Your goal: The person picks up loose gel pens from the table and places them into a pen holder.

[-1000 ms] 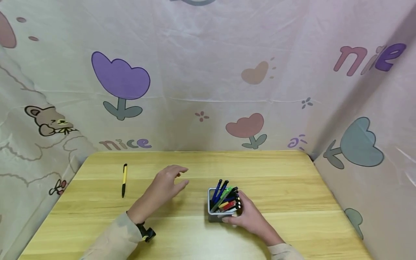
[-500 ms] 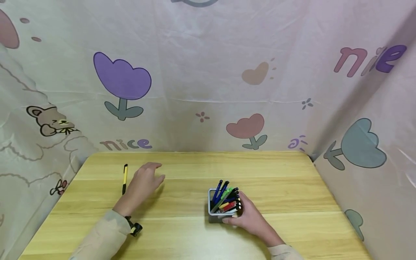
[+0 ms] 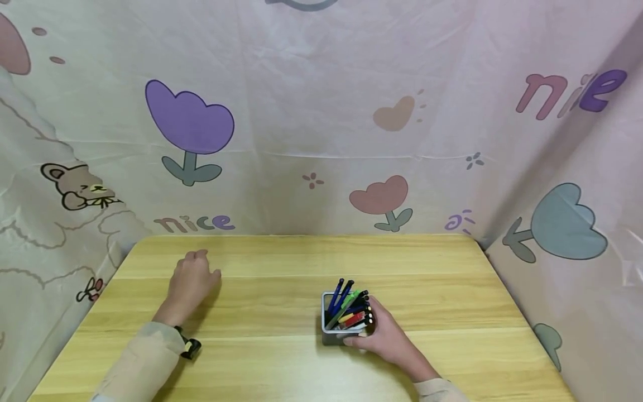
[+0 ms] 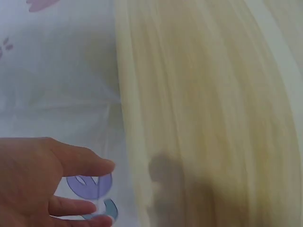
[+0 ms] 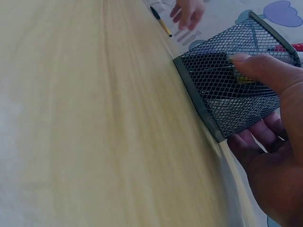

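Observation:
My right hand (image 3: 385, 335) grips a square metal-mesh pen holder (image 3: 333, 338) on the table, thumb on one side and fingers on the other. Several pens (image 3: 348, 306), blue, green, red and black, lean inside it. Over the table's left part, my left hand (image 3: 190, 285) has its thumb and fingers apart and holds nothing, as the left wrist view shows. A yellow and black pen (image 5: 161, 21) lies on the table near that hand (image 5: 188, 12) in the right wrist view. The hand hides this pen in the head view.
The wooden table (image 3: 271, 312) reaches back to a fabric curtain (image 3: 301, 111) printed with flowers and words. More curtain hangs along the left and right sides. A black strap with a small device (image 3: 188, 345) sits on my left wrist.
My left hand has moved left across the table and now covers the yellow and black pen in the head view. The right hand and the pen holder have stayed in place.

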Tool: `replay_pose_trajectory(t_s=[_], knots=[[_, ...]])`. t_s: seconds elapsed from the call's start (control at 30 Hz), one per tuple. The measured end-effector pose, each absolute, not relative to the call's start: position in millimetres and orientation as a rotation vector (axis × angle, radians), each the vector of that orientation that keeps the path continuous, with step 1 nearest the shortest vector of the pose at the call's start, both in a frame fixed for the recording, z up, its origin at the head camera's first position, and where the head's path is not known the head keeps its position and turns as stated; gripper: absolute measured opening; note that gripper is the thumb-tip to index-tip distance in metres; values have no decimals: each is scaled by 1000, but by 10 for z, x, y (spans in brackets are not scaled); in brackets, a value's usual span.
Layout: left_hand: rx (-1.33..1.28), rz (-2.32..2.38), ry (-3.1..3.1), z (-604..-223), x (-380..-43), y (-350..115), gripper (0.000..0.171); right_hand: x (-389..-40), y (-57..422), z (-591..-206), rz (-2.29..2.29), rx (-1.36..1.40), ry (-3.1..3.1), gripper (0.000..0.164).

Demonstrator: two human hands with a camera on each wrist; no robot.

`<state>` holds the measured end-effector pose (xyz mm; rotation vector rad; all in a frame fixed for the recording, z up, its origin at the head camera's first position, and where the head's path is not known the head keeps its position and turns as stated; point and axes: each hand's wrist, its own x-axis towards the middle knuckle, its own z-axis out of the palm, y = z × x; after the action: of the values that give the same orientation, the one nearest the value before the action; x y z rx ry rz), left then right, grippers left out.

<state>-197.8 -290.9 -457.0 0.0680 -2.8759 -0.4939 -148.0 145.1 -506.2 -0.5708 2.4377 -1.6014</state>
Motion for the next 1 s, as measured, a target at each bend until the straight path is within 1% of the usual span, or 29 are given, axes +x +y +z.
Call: replay_pose_trajectory(t_s=[0.17,0.4,0.6,0.77,1.0], knots=[[155,-482,-2944,-4604,-1979,-3043,56,-1482,1460,-5066,-1612,-605,2426,79],[206,-491,-3023,-4687,-1996,-3219,38,-1482,1467,-5067,-1566,-640,2477,79],[151,-492,-3032,-4710,-2019,-3307,20,-1476,1449,-5047,-1566,-584,2488,79],[103,-519,-3023,-4705,-2025,-3332,24,-1470,1445,-5033,-1571,-579,2489,80],[101,-528,-3000,-4699,-2042,-3323,22,-1475,1455,-5044,-1582,-640,2472,78]])
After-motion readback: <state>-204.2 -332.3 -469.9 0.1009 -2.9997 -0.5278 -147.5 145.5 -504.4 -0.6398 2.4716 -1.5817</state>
